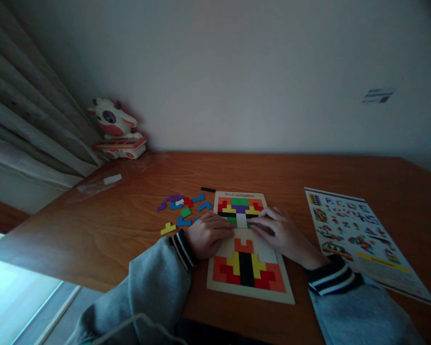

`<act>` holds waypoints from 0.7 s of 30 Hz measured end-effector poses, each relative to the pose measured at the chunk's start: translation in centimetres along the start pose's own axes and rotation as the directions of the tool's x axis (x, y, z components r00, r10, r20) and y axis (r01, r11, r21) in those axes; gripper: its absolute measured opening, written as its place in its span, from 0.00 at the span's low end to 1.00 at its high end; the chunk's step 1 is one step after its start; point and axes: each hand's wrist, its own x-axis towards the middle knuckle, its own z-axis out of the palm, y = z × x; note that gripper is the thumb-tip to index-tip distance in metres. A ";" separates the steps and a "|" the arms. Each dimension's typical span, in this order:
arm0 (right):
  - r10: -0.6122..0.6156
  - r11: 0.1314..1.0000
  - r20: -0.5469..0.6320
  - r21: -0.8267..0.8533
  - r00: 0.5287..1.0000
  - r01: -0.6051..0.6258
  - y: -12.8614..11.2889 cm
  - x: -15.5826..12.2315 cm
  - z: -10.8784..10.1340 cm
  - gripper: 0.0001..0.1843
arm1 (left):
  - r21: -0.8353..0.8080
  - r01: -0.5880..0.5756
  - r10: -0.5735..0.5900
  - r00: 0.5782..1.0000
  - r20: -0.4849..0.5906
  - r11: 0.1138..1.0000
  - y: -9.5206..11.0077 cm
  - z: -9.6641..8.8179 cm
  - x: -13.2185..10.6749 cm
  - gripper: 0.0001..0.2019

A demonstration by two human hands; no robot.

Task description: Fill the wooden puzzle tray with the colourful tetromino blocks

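A wooden puzzle board (250, 292) lies on the brown table, partly filled with coloured block pieces at its far and near ends. My left hand (209, 234) rests curled at the board's left edge, its fingers pressed on the board's middle. My right hand (282, 231) lies on the right side with fingers pressed together over a piece near the centre; what they hold is hidden. Loose coloured pieces (182, 211) are scattered just left of the board, with a yellow piece (168, 228) nearest my left wrist.
A printed pattern sheet (359, 235) lies to the right of the board. A cow-shaped toy (117, 128) stands at the far left corner by the curtain. A clear plastic bag (104, 182) lies on the left. The table's left edge drops to the floor.
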 end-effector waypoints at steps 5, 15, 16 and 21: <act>0.042 0.996 -0.061 0.082 0.997 -0.037 -0.4 0.2 -0.8 0.13 | 0.004 0.052 -0.052 0.995 -0.083 0.999 0.1 -0.4 0.1 0.19; 0.243 0.965 -0.255 0.166 0.936 -0.205 1.5 -1.5 -1.3 0.16 | -0.042 0.335 -0.326 0.870 -0.370 0.941 -1.7 -1.8 -0.8 0.16; 0.238 0.966 -0.257 0.163 0.937 -0.201 1.1 -1.8 -1.4 0.16 | -0.058 0.330 -0.328 0.871 -0.366 0.942 -1.8 -1.9 -1.0 0.15; 0.103 0.986 -0.196 0.151 0.975 -0.074 -2.7 -4.0 -2.0 0.12 | 0.031 0.154 -0.144 0.967 -0.209 0.988 0.3 -1.8 -2.4 0.17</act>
